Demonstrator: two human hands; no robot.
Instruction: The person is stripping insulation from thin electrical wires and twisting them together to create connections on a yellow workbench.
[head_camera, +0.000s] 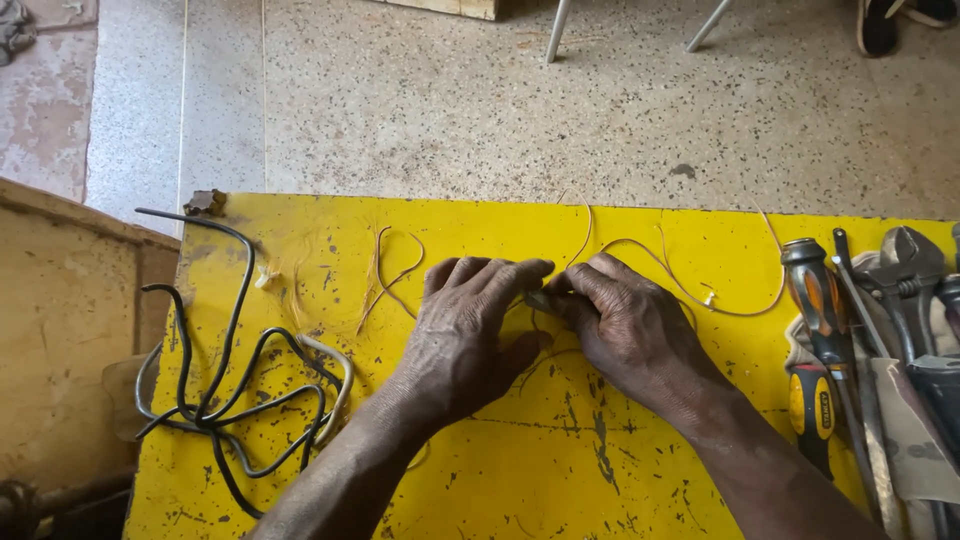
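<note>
Right at the middle of the yellow bench (560, 470), a small dark piece (541, 299) sits pinched between the two hands, and thin copper wire (690, 290) trails from it to the right in a loose loop. The piece lies roughly crosswise, so each hand meets one end of it; neither is clearly nearer. The left hand (465, 335) lies palm down, fingers stretched right, its grip closed on the piece's left end. The right hand (625, 325) comes in from the other side, knuckles up, fingertips closed on the right end; what exactly it pinches is hidden. More wire strands (385, 275) lie just left. Black cable (235, 385) tangles well apart at the left edge, screwdrivers (815, 300) at the right.
</note>
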